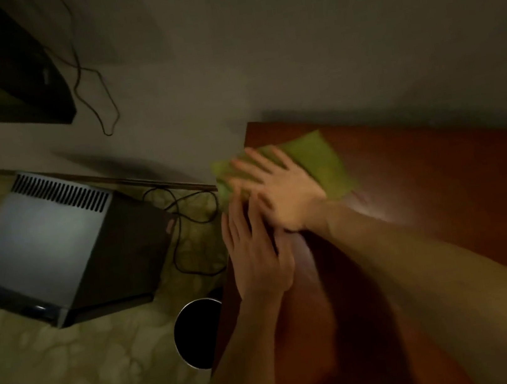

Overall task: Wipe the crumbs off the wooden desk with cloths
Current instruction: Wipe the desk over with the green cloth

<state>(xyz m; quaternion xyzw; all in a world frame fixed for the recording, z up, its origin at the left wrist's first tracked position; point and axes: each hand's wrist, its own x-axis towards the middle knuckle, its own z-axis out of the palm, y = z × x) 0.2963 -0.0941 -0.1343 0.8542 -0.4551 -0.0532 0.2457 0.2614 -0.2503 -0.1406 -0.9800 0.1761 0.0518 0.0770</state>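
A green cloth (323, 161) lies on the far left corner of the reddish wooden desk (441, 183), partly hanging over the left edge. My right hand (278, 188) presses flat on the cloth with its fingers spread toward the left edge. My left hand (257, 257) sits at the desk's left edge just below the cloth, fingers straight and palm turned up toward the cloth. The hands are blurred by motion. No crumbs can be made out in the dim light.
A round black bin (198, 335) stands on the floor right under the desk's left edge. A grey and black box-shaped appliance (56, 247) sits on the patterned floor to the left, with black cables (190, 221) trailing beside it. The wall runs behind the desk.
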